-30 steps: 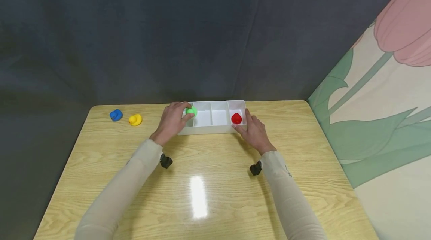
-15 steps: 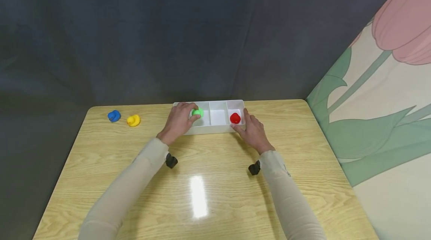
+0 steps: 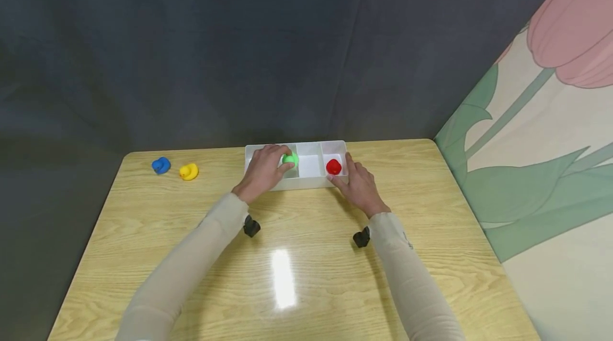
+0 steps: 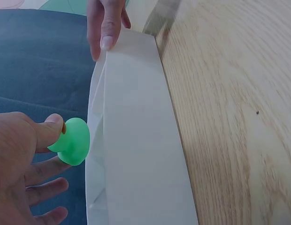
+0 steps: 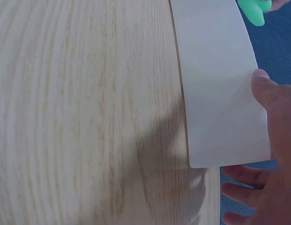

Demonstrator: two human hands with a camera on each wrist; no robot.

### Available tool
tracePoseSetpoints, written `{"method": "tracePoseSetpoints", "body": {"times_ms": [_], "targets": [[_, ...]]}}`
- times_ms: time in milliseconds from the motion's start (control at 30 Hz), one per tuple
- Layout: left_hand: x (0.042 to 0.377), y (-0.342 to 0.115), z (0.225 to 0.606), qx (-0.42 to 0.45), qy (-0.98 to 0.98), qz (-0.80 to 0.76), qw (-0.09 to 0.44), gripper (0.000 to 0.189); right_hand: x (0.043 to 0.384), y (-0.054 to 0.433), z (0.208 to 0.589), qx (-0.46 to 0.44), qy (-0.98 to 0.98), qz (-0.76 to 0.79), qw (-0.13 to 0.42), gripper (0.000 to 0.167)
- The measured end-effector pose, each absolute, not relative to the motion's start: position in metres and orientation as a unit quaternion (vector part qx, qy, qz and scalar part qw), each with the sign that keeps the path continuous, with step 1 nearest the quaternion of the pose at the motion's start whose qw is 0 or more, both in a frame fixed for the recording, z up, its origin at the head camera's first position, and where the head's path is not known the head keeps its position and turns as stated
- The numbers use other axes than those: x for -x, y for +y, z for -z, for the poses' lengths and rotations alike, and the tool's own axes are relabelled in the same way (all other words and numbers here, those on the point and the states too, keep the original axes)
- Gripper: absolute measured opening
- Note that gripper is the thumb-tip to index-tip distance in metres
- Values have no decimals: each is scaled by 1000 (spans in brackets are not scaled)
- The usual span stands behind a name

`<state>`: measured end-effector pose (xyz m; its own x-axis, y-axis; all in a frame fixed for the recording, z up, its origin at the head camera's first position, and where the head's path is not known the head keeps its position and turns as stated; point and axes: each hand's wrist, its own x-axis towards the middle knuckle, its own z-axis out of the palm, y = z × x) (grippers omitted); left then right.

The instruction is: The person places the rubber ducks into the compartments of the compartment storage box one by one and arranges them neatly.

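Note:
My left hand (image 3: 266,166) pinches a green rubber duck (image 4: 76,142) between thumb and fingertips, above the rim of a white divided box (image 3: 308,182). From the head view the green duck overlaps the second compartment from the left, close to its right divider. A red rubber duck (image 3: 333,167) sits in the rightmost compartment. My right hand (image 3: 358,186) holds the box at its near right corner, thumb on the front rim and fingers along the end wall. In the right wrist view the thumb (image 5: 262,82) lies on the box's upper edge.
A blue duck (image 3: 161,165) and a yellow duck (image 3: 189,172) stand on the wooden table (image 3: 201,288), left of the box. Behind the table's far edge hangs a dark curtain (image 3: 239,53). A flower-patterned cloth (image 3: 536,186) borders the right side.
My left hand has carried the green duck rightward over the box, from the leftmost compartment's right divider across the second compartment. The right hand stays at the corner; the view shifts slightly.

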<state>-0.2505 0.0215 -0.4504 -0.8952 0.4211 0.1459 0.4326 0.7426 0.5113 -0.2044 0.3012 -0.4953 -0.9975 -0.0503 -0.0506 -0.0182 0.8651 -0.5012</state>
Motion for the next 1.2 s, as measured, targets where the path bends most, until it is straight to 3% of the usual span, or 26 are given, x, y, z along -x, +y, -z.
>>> {"method": "tracePoseSetpoints", "body": {"times_ms": [1200], "targets": [[267, 61, 454, 246, -929, 276, 1, 31, 205, 302, 494, 12, 968, 250, 6, 94]]}}
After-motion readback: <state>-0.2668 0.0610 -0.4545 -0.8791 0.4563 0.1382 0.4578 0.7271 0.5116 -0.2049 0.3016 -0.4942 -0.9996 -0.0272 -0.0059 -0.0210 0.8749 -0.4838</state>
